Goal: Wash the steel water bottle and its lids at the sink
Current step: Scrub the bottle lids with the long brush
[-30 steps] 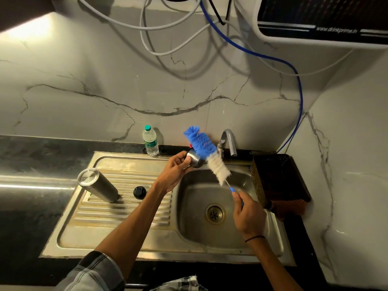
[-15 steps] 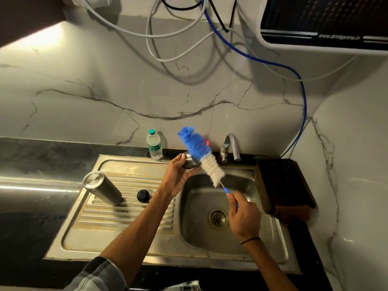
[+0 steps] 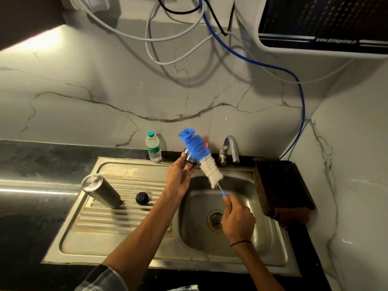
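Dim warm light from upper left, counter glare, cable shadows, wide-angle edge warping

The brush (image 3: pixel 200 157) hides most of the steel lid (image 3: pixel 188 157) held in the left hand (image 3: pixel 180 177). The brush handle vanishes inside the right hand (image 3: pixel 238 220). The purifier (image 3: pixel 323 24) is cut off by the top and right edges. The bottle label (image 3: pixel 154 149) is too small to read.

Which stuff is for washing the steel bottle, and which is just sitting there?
For the job:
- upside-down steel bottle on the drainboard
- small black round lid beside it
- shiny steel lid in the left hand
- blue-and-white bottle brush in the right hand
- curved steel tap

Just there:
- clear plastic bottle with green cap
- dark woven basket
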